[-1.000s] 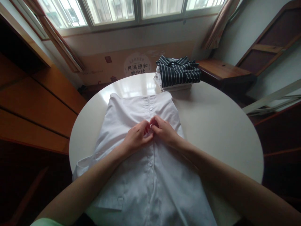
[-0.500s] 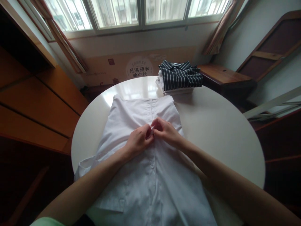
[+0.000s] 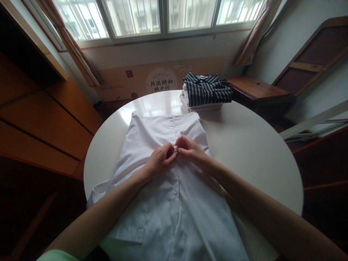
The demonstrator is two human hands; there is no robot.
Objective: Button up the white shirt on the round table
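A white button-front coat (image 3: 152,203) lies spread on the round table, its button placket running up the middle. My left hand (image 3: 162,156) is closed in a pinch on the placket at mid-garment. Meeting it from the other side, my right hand (image 3: 189,149) pinches the same edge, the fingertips of both hands almost touching. A bit of white cloth shows between them; any button there is hidden by my fingers. Lower on the placket, a round white button (image 3: 175,191) is visible. A pocket flap (image 3: 129,233) shows at the lower left.
Toward the back of the white table (image 3: 258,156) is a stack of folded clothes, with a black-and-white striped shirt (image 3: 208,90) on top. Wooden cabinets (image 3: 40,127) stand to the left. Behind the table are a wooden bench (image 3: 258,87) and windows (image 3: 133,18).
Both hands stay at the same spot on the placket, with slight finger movement. A little more white cloth shows between the fingertips. The view has shifted slightly.
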